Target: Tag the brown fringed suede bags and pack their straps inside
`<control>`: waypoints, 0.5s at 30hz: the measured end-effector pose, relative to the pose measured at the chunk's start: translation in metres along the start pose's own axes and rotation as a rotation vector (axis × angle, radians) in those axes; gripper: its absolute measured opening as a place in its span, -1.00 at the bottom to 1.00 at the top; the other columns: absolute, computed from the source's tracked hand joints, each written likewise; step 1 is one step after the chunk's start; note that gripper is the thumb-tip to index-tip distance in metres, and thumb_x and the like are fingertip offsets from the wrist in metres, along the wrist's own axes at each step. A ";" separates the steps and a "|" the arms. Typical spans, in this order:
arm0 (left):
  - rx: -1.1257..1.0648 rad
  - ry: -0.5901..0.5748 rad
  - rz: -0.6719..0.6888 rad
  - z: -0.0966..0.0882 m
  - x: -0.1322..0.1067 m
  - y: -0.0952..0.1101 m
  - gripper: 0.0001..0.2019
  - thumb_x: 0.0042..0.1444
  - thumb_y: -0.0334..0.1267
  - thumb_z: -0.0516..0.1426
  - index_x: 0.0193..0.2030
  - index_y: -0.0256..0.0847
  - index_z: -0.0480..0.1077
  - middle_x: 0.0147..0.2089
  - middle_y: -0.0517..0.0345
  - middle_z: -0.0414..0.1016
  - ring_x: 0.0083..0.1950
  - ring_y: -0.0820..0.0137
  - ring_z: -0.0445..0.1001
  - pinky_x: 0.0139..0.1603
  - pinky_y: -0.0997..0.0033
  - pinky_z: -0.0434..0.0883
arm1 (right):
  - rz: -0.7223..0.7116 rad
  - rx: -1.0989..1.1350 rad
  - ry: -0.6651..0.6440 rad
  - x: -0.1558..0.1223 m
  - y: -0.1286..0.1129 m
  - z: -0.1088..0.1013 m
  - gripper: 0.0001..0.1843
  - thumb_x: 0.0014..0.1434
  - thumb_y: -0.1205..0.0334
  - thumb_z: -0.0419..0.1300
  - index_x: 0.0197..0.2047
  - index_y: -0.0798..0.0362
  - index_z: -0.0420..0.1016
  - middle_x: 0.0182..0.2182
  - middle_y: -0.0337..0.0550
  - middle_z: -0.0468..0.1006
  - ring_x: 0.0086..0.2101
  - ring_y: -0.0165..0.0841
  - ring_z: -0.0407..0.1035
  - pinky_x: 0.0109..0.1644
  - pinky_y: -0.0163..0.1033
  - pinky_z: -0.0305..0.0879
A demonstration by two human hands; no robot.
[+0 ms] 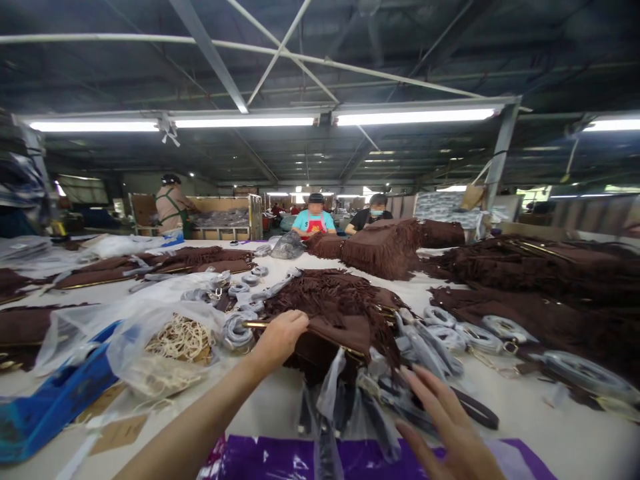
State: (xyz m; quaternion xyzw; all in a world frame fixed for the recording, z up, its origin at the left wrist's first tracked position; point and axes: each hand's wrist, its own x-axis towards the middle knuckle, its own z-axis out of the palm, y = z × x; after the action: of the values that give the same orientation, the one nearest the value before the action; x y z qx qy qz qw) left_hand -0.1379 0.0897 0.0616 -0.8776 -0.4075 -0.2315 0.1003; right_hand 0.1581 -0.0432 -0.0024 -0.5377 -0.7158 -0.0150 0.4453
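My left hand (279,338) reaches forward and grips the near edge of a brown fringed suede bag (334,308) lying on the white table (520,407). My right hand (447,427) hovers low at the front right, fingers spread, holding nothing, just over a heap of plastic-wrapped straps (400,380). More wrapped strap coils (460,333) lie to the right of the bag. A purple sheet (300,460) lies at the near edge under my arms.
Stacks of brown fringed bags (385,250) cover the far and right table. A clear plastic bag of tan cords (175,340) and a blue tray (55,400) sit at left. Two masked people (314,217) sit across; another person (170,203) stands back left.
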 end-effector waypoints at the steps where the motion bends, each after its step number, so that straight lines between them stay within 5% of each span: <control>1: -0.039 0.007 0.020 0.001 -0.005 0.006 -0.84 0.30 -0.40 -0.05 -0.21 -0.19 0.33 -0.09 0.09 0.45 0.00 0.34 0.38 0.05 0.37 0.33 | -0.117 -0.134 0.034 0.011 -0.002 0.009 -0.39 0.18 0.10 0.16 0.29 0.01 0.25 0.26 0.07 0.24 0.18 0.03 0.22 0.14 0.04 0.32; 6: -0.132 0.028 0.005 0.011 -0.041 0.040 -0.84 0.24 -0.46 -0.03 -0.24 -0.19 0.34 -0.09 0.06 0.46 -0.04 0.30 0.38 0.01 0.32 0.34 | -0.326 -0.413 -0.109 0.023 0.004 0.049 -0.45 0.00 0.55 -0.03 0.02 0.06 0.47 -0.08 -0.04 0.57 -0.11 -0.22 0.47 -0.12 -0.22 0.45; 10: -0.104 0.082 -0.211 0.015 -0.070 0.087 -0.89 0.13 -0.44 0.04 -0.26 -0.18 0.34 -0.15 0.03 0.46 -0.12 0.23 0.37 -0.09 0.20 0.31 | -0.423 -0.443 -0.077 0.011 0.014 0.063 -0.54 0.05 0.57 -0.03 -0.07 0.04 0.46 -0.16 -0.10 0.59 -0.14 -0.26 0.47 -0.17 -0.31 0.41; 15: -0.229 -0.161 -0.416 0.034 -0.075 0.136 -0.79 0.10 -0.10 0.17 -0.22 -0.17 0.39 -0.17 -0.06 0.53 -0.10 0.11 0.42 -0.13 0.12 0.31 | -0.480 -0.447 -0.050 0.009 0.014 0.061 -0.56 0.04 0.60 -0.04 -0.13 0.01 0.44 -0.23 -0.17 0.60 -0.22 -0.30 0.49 -0.24 -0.32 0.39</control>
State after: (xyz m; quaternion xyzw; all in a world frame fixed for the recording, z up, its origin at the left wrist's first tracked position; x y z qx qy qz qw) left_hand -0.0656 -0.0359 -0.0029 -0.7961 -0.5573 -0.2212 -0.0824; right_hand 0.1312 -0.0003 -0.0399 -0.4381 -0.8118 -0.2631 0.2826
